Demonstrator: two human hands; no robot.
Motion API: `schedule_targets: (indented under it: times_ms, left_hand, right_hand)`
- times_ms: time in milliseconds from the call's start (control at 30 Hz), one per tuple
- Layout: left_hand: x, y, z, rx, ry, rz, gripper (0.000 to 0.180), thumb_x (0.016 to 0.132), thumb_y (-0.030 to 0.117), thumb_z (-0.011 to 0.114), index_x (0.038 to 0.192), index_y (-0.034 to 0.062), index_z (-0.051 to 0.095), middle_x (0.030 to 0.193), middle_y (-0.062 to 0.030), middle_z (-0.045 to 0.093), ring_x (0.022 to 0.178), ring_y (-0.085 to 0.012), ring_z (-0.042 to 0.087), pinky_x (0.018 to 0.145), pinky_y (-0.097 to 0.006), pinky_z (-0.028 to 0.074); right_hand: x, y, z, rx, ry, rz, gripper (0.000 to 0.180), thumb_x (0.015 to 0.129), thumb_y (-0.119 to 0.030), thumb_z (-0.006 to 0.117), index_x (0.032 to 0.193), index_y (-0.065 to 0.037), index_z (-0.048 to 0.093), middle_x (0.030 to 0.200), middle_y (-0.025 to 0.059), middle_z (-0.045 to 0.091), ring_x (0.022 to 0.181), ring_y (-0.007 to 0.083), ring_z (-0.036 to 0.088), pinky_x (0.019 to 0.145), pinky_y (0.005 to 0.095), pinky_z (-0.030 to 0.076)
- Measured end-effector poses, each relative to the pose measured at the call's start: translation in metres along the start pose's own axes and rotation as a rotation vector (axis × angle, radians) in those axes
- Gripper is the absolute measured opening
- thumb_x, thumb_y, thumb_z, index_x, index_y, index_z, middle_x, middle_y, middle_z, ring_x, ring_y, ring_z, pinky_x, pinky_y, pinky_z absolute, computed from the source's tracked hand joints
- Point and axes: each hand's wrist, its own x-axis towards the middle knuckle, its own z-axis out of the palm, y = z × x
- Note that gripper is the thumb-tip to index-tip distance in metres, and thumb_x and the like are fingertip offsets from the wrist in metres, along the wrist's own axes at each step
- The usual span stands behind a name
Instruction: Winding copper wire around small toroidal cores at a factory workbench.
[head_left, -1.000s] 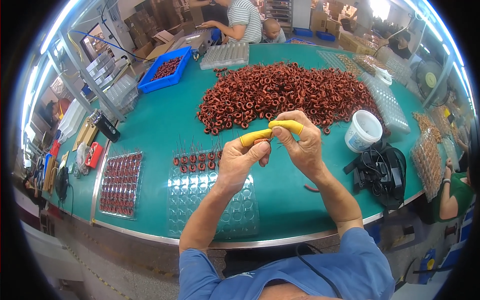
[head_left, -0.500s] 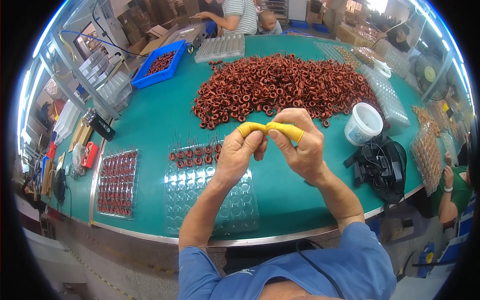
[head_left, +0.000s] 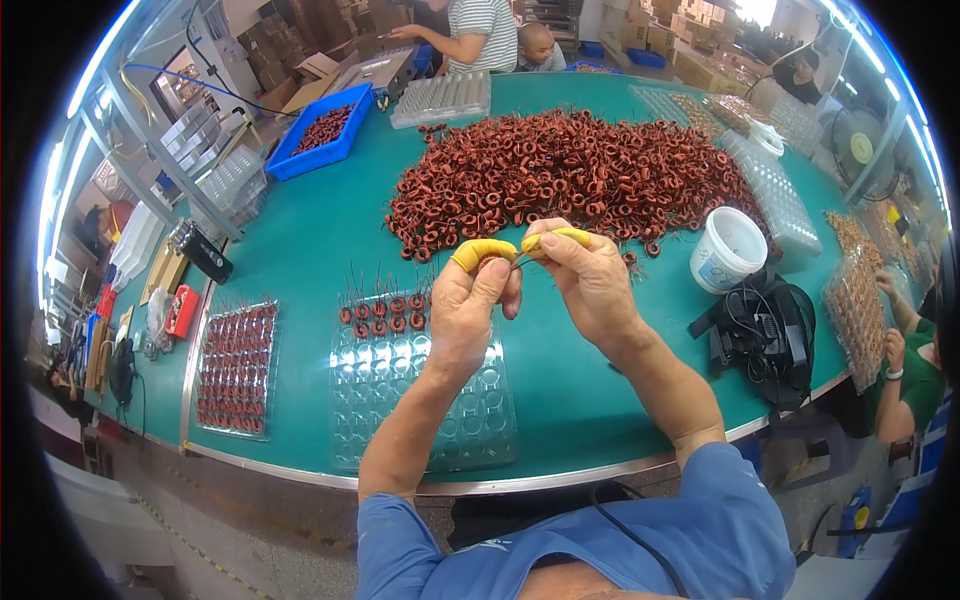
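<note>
Above the table, my left hand [head_left: 466, 310] pinches a small red toroidal coil [head_left: 491, 261] between thumb and a forefinger in a yellow finger cot. Most of that coil is hidden by the fingers. Close beside it, my right hand [head_left: 590, 285], also with a yellow finger cot, is closed on the coil's thin wire leads [head_left: 521, 261]. Beneath my left forearm lies a clear plastic tray [head_left: 410, 410] with round pockets. Its far rows hold several red coils [head_left: 378, 327], leads pointing up. Beyond both hands spreads a large pile of red coils [head_left: 570, 180].
A filled coil tray [head_left: 236, 370] lies at left. The white bucket [head_left: 728, 250] and a black strapped device [head_left: 760, 335] stand at right. Farther back are a blue bin [head_left: 320, 130] and stacked clear trays [head_left: 440, 98]. Other people work behind the table and at the right edge.
My hands have drawn slightly apart at the fingertips, and the wire leads now show between them. The left hand has shifted a little left. A coil at the pile's near edge has come into view.
</note>
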Motion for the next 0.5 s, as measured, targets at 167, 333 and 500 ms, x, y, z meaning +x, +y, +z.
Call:
schedule_targets:
  times_ms: [167, 333, 500]
  left_hand:
    - [-0.001, 0.008, -0.001, 0.152, 0.001, -0.019, 0.023, 0.101, 0.016, 0.047, 0.117, 0.0009, 0.053, 0.077, -0.0028, 0.054, 0.066, -0.0097, 0.051, 0.061, -0.023, 0.044]
    - [0.0, 0.009, 0.0, 0.119, 0.035, 0.083, 0.032, 0.097, 0.007, 0.051, 0.128, -0.0005, 0.045, 0.084, -0.003, 0.055, 0.071, -0.0092, 0.052, 0.066, -0.023, 0.045]
    - [0.0, 0.012, -0.002, 0.152, -0.001, 0.072, 0.033, 0.097, 0.008, 0.053, 0.128, -0.001, 0.045, 0.084, -0.0039, 0.057, 0.072, -0.0094, 0.054, 0.068, -0.023, 0.046]
  right_hand:
    - [0.004, -0.003, 0.0, -0.18, 0.07, 0.053, 0.027, 0.095, -0.021, 0.06, 0.109, 0.001, 0.065, 0.102, 0.0064, 0.067, 0.094, 0.0133, 0.061, 0.088, 0.0292, 0.047]
    - [0.002, -0.013, -0.003, -0.486, 0.025, -0.1, 0.033, 0.096, -0.025, 0.059, 0.113, 0.002, 0.064, 0.1, 0.009, 0.07, 0.09, 0.0127, 0.064, 0.083, 0.0276, 0.05]
    - [-0.001, -0.007, -0.003, -0.607, -0.022, -0.043, 0.029, 0.096, -0.023, 0.06, 0.109, 0.002, 0.066, 0.094, 0.0088, 0.07, 0.085, 0.0119, 0.064, 0.079, 0.0271, 0.052]
